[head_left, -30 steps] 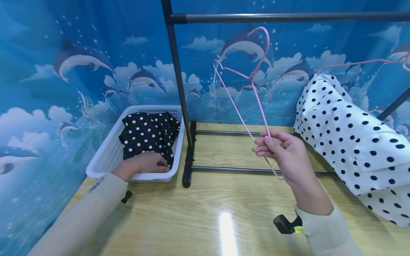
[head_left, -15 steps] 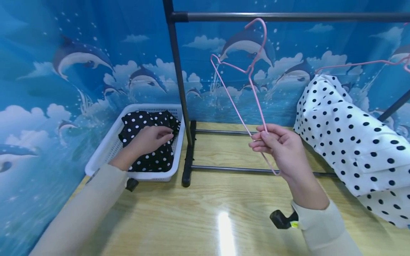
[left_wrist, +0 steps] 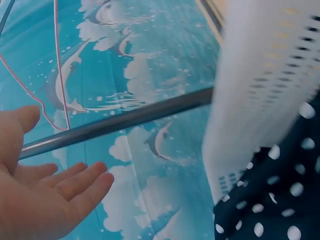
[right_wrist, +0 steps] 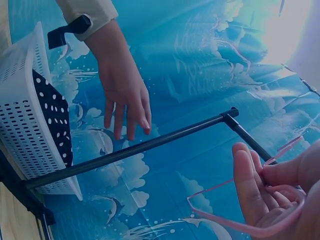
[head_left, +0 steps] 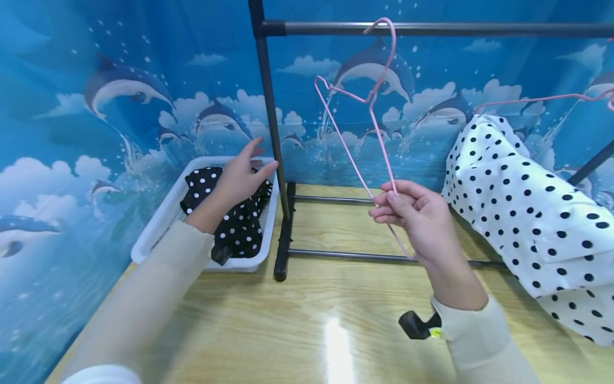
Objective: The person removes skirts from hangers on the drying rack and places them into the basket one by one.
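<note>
Hanger (head_left: 382, 145) in half-curled right hand (head_left: 419, 221)

Two hands (head_left: 240, 178) (head_left: 427, 226), two pink hangers (head_left: 380, 140) (head_left: 542, 99), two polka-dot cloths (head_left: 242, 232) (head_left: 518, 197), one white basket (head_left: 244, 263), one dark rack (head_left: 326, 28)

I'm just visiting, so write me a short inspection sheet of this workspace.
Surface: pale wood-grain tabletop, streaked with glare.
Job's things: thin pink wire hanger; black, white-dotted cloth inside a white perforated plastic basket.
Clutter: nothing seen.
Hands: left hand holds nothing, fingers extended; right hand pinches the hanger.
Cables: nothing seen.
Surroundings: black tubular rack; blue dolphin-print backdrop; white, black-dotted fabric below a second pink hanger.
</note>
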Motion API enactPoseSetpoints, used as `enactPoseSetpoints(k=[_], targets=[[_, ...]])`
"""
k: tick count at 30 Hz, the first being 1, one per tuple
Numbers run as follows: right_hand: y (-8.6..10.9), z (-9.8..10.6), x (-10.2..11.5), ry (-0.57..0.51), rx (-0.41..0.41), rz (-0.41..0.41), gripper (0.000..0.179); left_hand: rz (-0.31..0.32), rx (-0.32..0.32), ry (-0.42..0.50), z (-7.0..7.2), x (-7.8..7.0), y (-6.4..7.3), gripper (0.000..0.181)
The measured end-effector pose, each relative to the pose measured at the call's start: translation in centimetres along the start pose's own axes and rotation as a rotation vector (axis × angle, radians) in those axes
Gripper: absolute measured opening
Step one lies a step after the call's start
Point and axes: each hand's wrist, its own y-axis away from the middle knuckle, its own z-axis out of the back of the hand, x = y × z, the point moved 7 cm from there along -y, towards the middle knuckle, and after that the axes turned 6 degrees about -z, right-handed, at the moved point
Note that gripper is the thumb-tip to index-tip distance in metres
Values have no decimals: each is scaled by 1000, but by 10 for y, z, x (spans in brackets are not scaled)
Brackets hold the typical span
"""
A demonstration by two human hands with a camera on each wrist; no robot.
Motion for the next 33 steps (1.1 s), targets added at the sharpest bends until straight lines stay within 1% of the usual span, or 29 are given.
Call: enactPoseSetpoints(k=[4, 6, 8, 12, 17, 21, 26, 29, 31, 33], targets=[[-1, -4, 2, -20, 17, -1, 18, -10, -87, 80, 2, -8, -11, 75], [-1, -5, 3, -23, 17, -3, 18, -7, -117, 115, 3, -7, -16, 76], [-2, -7, 5, -23, 14, -5, 19, 10, -138, 141, 3, -6, -22, 76], [-5, -9, 7, -13, 12, -5, 21, 35, -152, 191, 2, -3, -30, 75], [-8, -13, 10, 0, 13, -4, 20, 29, -161, 238, 0, -3, -37, 70], [-11, -19, 12, 11, 26, -3, 21, 33, -190, 274, -1, -3, -40, 69], [-13, -24, 14, 21, 22, -5, 21, 30, -209, 278, -7, -2, -45, 70], [-14, -26, 17, 27, 21, 2, 21, 2, -227, 265, -9, -2, -48, 68], [-15, -27, 18, 29, 20, 7, 21, -38, -241, 266, -10, -3, -48, 64], [-15, -28, 19, 29, 19, 8, 21, -95, -256, 279, -10, -6, -48, 59]])
